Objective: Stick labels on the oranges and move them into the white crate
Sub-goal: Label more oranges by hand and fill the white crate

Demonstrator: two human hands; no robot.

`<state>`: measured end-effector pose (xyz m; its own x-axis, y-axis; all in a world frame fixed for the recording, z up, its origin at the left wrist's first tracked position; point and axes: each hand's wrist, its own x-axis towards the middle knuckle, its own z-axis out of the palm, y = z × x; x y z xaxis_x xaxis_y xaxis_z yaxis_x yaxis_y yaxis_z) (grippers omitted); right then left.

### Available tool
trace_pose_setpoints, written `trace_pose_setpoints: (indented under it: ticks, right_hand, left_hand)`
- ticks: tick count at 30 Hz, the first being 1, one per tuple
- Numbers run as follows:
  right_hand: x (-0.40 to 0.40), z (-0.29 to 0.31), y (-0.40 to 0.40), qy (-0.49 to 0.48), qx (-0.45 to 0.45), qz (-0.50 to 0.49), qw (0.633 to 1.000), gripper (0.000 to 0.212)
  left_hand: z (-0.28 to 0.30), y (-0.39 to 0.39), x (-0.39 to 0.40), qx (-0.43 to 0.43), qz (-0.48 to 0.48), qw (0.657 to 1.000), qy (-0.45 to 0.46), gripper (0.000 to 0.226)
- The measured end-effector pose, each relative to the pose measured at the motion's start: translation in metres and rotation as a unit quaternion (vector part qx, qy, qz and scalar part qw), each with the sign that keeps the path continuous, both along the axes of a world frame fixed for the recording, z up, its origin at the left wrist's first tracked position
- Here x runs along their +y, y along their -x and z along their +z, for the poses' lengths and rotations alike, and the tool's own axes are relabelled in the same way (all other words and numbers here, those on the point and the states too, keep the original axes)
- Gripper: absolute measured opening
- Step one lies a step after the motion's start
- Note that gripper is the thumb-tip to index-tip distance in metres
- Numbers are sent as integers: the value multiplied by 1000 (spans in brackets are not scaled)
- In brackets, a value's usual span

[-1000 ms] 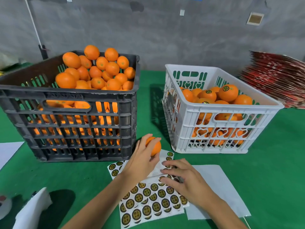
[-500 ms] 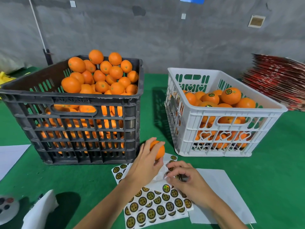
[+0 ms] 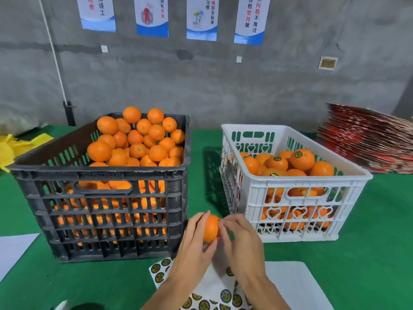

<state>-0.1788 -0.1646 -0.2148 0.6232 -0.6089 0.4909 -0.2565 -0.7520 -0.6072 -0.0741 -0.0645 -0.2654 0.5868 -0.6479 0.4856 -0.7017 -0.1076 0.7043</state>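
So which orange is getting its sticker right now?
Find the black crate and the white crate on the green table. In front of the gap between them, the left hand holds one orange while the right hand touches its side. It is the only orange outside a crate.

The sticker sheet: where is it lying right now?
In the head view, the sticker sheet lies on the green table at bottom centre, partly under both forearms, just in front of the black crate.
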Motion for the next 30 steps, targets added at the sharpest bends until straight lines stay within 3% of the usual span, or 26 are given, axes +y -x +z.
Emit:
trace_pose_setpoints:
  ticks: [5, 7, 9, 12, 14, 16, 18, 21, 25, 27, 30]
  right_hand:
    - [4, 22, 8, -101, -46, 72, 991, 30]
    - [14, 37, 11, -70, -12, 82, 994, 48]
    - [24, 55, 12, -15, 14, 47, 999, 66]
    - [20, 98, 15, 15, -33, -40, 999, 79]
    - [2, 129, 18, 20, -68, -85, 994, 71]
    - [-20, 152, 18, 44, -66, -117, 990, 57]
    - [-41, 164, 19, 55, -64, -137, 987, 44]
    - [-69, 171, 18, -8, -87, -121, 989, 36]
    - [-92, 168, 4, 92, 40, -134, 986, 51]
    - [-83, 169, -14, 167, 47, -91, 981, 51]
    - [-51, 180, -56, 163, -3, 39, 986, 46]
  left_hand:
    - [28, -2, 4, -58, 9, 997, 43, 66]
    - [46, 0, 2, -62, 40, 992, 102, 64]
    - [75, 12, -5, -6, 24, 987, 157, 48]
    - [119, 25, -26, -41, 8, 986, 159, 43]
    - [149, 34, -40, -38, -42, 980, 188, 40]
    - [171, 38, -55, -117, -54, 980, 153, 59]
    - [191, 34, -71, -142, -86, 982, 88, 67]
    - [216, 23, -85, -207, -28, 978, 18, 44]
    - [229, 4, -66, -206, 57, 976, -26, 25]
    - [232, -11, -49, -208, 91, 973, -32, 22]
    - [241, -41, -21, -177, 146, 972, -57, 25]
